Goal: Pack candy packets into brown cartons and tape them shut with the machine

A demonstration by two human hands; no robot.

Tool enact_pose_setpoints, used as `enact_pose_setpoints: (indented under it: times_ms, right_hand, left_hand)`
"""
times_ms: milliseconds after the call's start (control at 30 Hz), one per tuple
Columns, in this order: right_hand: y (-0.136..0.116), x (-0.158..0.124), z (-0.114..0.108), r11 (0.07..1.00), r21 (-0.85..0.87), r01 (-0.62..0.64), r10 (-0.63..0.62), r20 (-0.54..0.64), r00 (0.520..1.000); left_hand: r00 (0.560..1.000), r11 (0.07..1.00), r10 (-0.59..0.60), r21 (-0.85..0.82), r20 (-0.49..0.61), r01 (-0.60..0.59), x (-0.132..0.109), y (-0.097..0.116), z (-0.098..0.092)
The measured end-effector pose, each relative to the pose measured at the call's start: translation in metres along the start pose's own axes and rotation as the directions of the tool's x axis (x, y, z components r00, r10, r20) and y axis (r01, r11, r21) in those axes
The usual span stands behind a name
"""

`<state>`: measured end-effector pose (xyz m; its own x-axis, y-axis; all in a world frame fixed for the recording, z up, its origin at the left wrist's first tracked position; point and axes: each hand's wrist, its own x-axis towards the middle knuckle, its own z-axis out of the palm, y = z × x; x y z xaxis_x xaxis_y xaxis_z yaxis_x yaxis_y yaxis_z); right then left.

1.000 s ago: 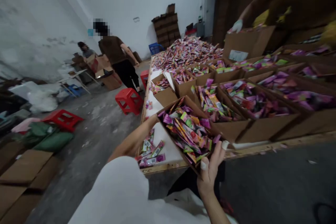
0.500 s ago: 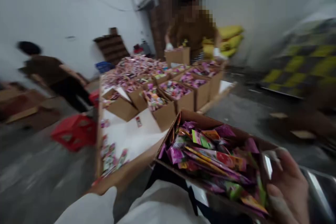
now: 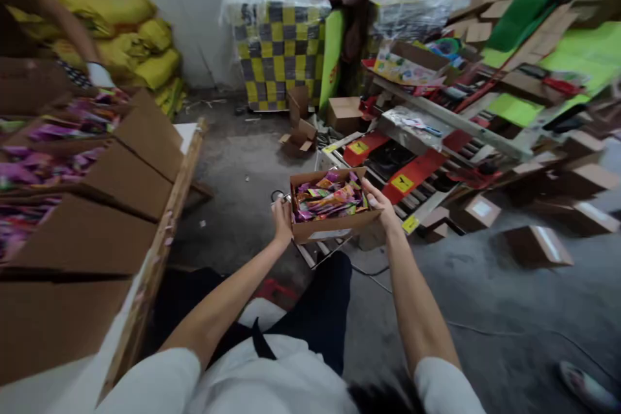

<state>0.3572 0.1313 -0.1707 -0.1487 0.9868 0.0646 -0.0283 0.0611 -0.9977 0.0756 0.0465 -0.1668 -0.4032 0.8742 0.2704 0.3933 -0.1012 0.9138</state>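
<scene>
A cardboard box (image 3: pixel 317 231) with its top uncovered is held out in front of me, between my two hands. Small colourful packets (image 3: pixel 330 197), mostly purple and orange, fill it. Pressed against its left end is my left hand (image 3: pixel 282 218), the fingers partly hidden by the box. My right hand (image 3: pixel 381 204) grips the right end, thumb at the near corner and fingers along the side. Just beyond the box lies a roller conveyor (image 3: pixel 388 162) with red and yellow-labelled parts.
At left, a table with a wooden edge (image 3: pixel 162 252) carries several packet-filled boxes (image 3: pixel 140 174). A co-worker's gloved hand (image 3: pixel 100 76) is behind them. Yellow sacks (image 3: pixel 107 32) and a checkered wrapped stack (image 3: pixel 281 52) stand at the back. Cardboard boxes (image 3: pixel 536 246) and a cable (image 3: pixel 485 332) lie on the floor at right.
My view has swung right, from the table towards the conveyor. The box has moved away from my body and is level, with both hands now visible on it.
</scene>
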Motion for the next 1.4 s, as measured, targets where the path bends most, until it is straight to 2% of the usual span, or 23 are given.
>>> enact_pose_setpoints:
  times_ms: [67, 100, 133, 200, 267, 300, 400, 467, 567, 667, 733, 767, 833, 900, 967, 1033, 1100, 1167, 1200, 1233, 1267, 1333, 1400]
  right_hand:
    - [0.001, -0.002, -0.009, 0.998, -0.066, 0.003, -0.004, -0.015, 1.0]
    - [-0.002, -0.004, -0.015, 0.992, -0.124, 0.013, -0.013, 0.002, 1.0]
    - [-0.007, -0.006, -0.022, 0.982, -0.189, 0.028, -0.02, 0.041, 0.999]
    - [-0.023, -0.007, -0.036, 0.945, -0.319, 0.067, -0.008, 0.184, 0.983]
    - [-0.039, -0.003, -0.045, 0.893, -0.433, 0.126, 0.048, 0.369, 0.928]
    - [-0.046, 0.0, -0.047, 0.862, -0.482, 0.156, 0.091, 0.451, 0.888]
    - [-0.057, 0.006, -0.039, 0.746, -0.61, 0.266, 0.204, 0.59, 0.781]
    - [-0.058, 0.006, -0.027, 0.647, -0.678, 0.35, 0.221, 0.605, 0.765]
    - [-0.059, 0.007, -0.01, 0.523, -0.74, 0.423, 0.209, 0.593, 0.778]
    - [-0.059, 0.02, -0.002, 0.477, -0.768, 0.428, 0.23, 0.579, 0.782]
    - [-0.056, 0.033, 0.0, 0.446, -0.815, 0.369, 0.268, 0.516, 0.814]
    - [-0.054, 0.038, 0.001, 0.429, -0.842, 0.327, 0.287, 0.471, 0.834]
    - [-0.047, 0.043, 0.003, 0.406, -0.883, 0.238, 0.291, 0.372, 0.882]
    - [-0.039, 0.035, 0.01, 0.393, -0.904, 0.167, 0.2, 0.262, 0.944]
    - [-0.03, 0.016, 0.023, 0.388, -0.914, 0.115, -0.019, 0.116, 0.993]
    - [-0.022, -0.005, 0.04, 0.425, -0.896, 0.128, -0.254, 0.017, 0.967]
    - [-0.017, -0.019, 0.058, 0.481, -0.851, 0.21, -0.352, 0.031, 0.936]
    - [-0.017, -0.02, 0.072, 0.499, -0.821, 0.278, -0.283, 0.149, 0.948]
    - [-0.019, -0.016, 0.075, 0.485, -0.824, 0.294, -0.211, 0.216, 0.953]
    - [-0.023, -0.008, 0.077, 0.461, -0.834, 0.305, -0.129, 0.277, 0.952]
    - [-0.028, 0.001, 0.077, 0.433, -0.843, 0.319, -0.045, 0.333, 0.942]
    - [-0.036, 0.023, 0.073, 0.392, -0.846, 0.361, 0.108, 0.432, 0.895]
    - [-0.041, 0.044, 0.07, 0.383, -0.843, 0.378, 0.218, 0.48, 0.85]
  left_hand:
    - [0.994, 0.993, 0.113, 0.023, -0.001, -0.113, 0.009, 0.001, -0.006]
    - [0.978, 0.979, 0.199, 0.039, 0.064, -0.201, 0.014, 0.003, -0.01]
    - [0.942, 0.954, 0.284, 0.046, 0.177, -0.297, 0.02, 0.007, -0.013]
    - [0.806, 0.899, 0.376, 0.03, 0.456, -0.436, 0.032, 0.015, -0.013]
    - [0.659, 0.862, 0.351, 0.045, 0.665, -0.504, 0.043, 0.022, -0.005]
    - [0.605, 0.846, 0.312, 0.076, 0.732, -0.528, 0.047, 0.024, 0.0]
    - [0.527, 0.783, 0.163, 0.216, 0.834, -0.583, 0.052, 0.024, 0.018]
    - [0.507, 0.742, 0.088, 0.283, 0.857, -0.607, 0.053, 0.023, 0.025]
    - [0.466, 0.737, 0.04, 0.289, 0.884, -0.611, 0.059, 0.023, 0.027]
    - [0.395, 0.84, 0.015, 0.203, 0.919, -0.503, 0.075, 0.027, 0.021]
    - [0.325, 0.916, 0.002, 0.129, 0.946, -0.38, 0.085, 0.029, 0.015]
    - [0.306, 0.936, 0.004, 0.105, 0.952, -0.337, 0.087, 0.03, 0.013]
    - [0.349, 0.944, 0.012, 0.105, 0.937, -0.313, 0.085, 0.031, 0.01]
    - [0.468, 0.944, -0.001, 0.155, 0.884, -0.291, 0.076, 0.03, 0.011]
    - [0.577, 0.953, -0.043, 0.206, 0.816, -0.221, 0.062, 0.029, 0.015]
    - [0.654, 0.957, -0.058, 0.229, 0.754, -0.179, 0.047, 0.028, 0.018]
    - [0.746, 0.943, -0.001, 0.248, 0.665, -0.22, 0.032, 0.027, 0.018]
    - [0.843, 0.902, 0.11, 0.303, 0.527, -0.307, 0.021, 0.027, 0.016]
    - [0.867, 0.868, 0.18, 0.339, 0.464, -0.361, 0.018, 0.027, 0.014]
    - [0.864, 0.825, 0.255, 0.368, 0.435, -0.429, 0.018, 0.028, 0.013]
    - [0.83, 0.771, 0.325, 0.38, 0.454, -0.51, 0.02, 0.028, 0.013]
    - [0.688, 0.659, 0.393, 0.335, 0.61, -0.673, 0.032, 0.028, 0.015]
    - [0.539, 0.606, 0.328, 0.265, 0.775, -0.75, 0.049, 0.025, 0.02]
